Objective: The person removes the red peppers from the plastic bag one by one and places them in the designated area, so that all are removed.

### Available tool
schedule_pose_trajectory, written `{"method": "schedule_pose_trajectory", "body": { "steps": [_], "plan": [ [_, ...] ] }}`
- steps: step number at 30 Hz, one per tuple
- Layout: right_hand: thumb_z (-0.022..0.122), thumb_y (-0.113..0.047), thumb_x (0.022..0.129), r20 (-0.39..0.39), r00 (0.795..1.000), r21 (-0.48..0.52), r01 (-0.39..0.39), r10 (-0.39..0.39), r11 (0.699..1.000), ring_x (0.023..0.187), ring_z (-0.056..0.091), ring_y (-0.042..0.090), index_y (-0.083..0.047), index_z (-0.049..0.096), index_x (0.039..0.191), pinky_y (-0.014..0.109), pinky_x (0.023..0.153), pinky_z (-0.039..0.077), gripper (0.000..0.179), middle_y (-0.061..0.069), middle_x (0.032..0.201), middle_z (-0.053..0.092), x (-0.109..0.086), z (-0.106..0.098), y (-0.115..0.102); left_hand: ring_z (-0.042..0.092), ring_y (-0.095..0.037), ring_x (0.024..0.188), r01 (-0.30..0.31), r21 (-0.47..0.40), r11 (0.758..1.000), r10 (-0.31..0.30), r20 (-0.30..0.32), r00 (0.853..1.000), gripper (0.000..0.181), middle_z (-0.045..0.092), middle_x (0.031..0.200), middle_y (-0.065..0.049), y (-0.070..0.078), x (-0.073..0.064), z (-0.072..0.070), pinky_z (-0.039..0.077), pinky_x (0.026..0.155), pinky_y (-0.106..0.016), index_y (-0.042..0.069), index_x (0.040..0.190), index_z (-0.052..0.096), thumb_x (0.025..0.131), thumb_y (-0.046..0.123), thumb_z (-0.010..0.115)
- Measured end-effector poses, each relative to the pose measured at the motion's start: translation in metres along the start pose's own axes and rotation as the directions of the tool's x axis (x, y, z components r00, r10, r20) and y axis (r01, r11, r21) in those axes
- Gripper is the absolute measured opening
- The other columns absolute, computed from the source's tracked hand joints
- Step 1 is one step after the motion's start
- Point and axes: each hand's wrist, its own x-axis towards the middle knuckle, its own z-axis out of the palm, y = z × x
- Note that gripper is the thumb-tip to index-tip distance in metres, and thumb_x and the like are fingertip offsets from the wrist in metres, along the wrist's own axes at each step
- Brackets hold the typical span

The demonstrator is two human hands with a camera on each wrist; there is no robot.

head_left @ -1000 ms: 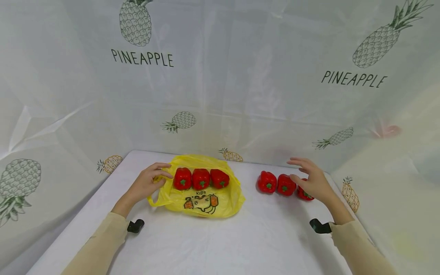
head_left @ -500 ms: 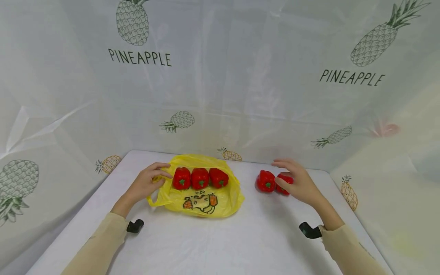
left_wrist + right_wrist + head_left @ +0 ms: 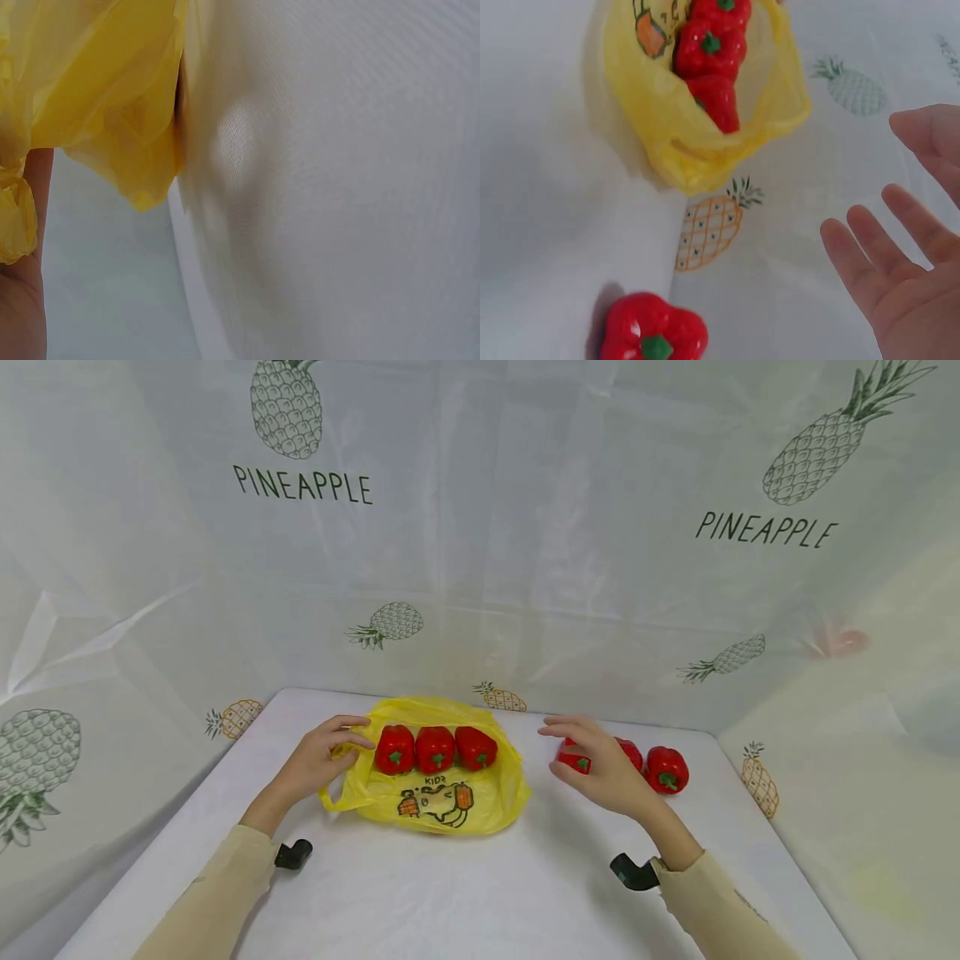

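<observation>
A yellow plastic bag lies with its mouth facing the person, and three red bell peppers sit side by side in the opening. At its left edge, my left hand holds the rim with curved fingers; in the left wrist view the bag's bunched film drapes across that hand. My right hand hovers, holding nothing, with its fingers spread. It partly covers a loose bell pepper and a second bell pepper. Farther right is a third bell pepper, fully visible.
A white cloth covers the table, with its right back corner beyond the loose peppers. White sheeting printed with pineapples encloses the back and both sides. Black wrist mounts stick out from both sleeves.
My right hand has moved left across the row of loose peppers, from the rightmost to the leftmost, uncovering the right one. My left hand and the bag stay in place.
</observation>
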Motion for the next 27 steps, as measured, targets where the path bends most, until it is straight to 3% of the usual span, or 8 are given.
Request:
{"method": "schedule_pose_trajectory", "body": {
  "steps": [16, 20, 27],
  "plan": [
    [0.077, -0.003, 0.096, 0.163, 0.985, 0.275, 0.011, -0.058, 0.961, 0.140, 0.055, 0.034, -0.021, 0.060, 0.147, 0.051, 0.104, 0.056, 0.057, 0.003, 0.152, 0.055, 0.027, 0.053, -0.019, 0.050, -0.036, 0.144, -0.014, 0.010, 1.000, 0.014, -0.006, 1.000, 0.025, 0.058, 0.151, -0.005, 0.004, 0.002, -0.001, 0.050, 0.110, -0.054, 0.019, 0.111, 0.082, 0.099, -0.001, 0.072],
    [0.076, -0.001, 0.096, 0.189, 0.981, 0.298, -0.009, -0.049, 0.955, 0.141, 0.053, 0.040, -0.015, 0.060, 0.148, 0.058, 0.106, 0.053, 0.056, 0.008, 0.152, 0.055, 0.034, 0.063, -0.016, 0.050, -0.036, 0.144, -0.016, 0.009, 1.000, 0.016, -0.008, 1.000, 0.025, 0.058, 0.151, -0.005, 0.004, 0.002, -0.001, 0.050, 0.111, -0.054, 0.019, 0.111, 0.082, 0.099, 0.000, 0.072],
    [0.074, -0.002, 0.097, 0.202, 0.979, 0.208, -0.045, 0.002, 0.977, 0.143, 0.050, 0.043, -0.013, 0.060, 0.147, 0.062, 0.107, 0.051, 0.053, 0.010, 0.155, 0.053, 0.048, 0.076, -0.002, 0.052, -0.035, 0.142, -0.028, -0.001, 1.000, 0.028, -0.006, 1.000, 0.025, 0.058, 0.151, -0.004, 0.004, 0.001, -0.001, 0.052, 0.108, -0.054, 0.018, 0.111, 0.082, 0.099, -0.001, 0.072]
  ]
}}
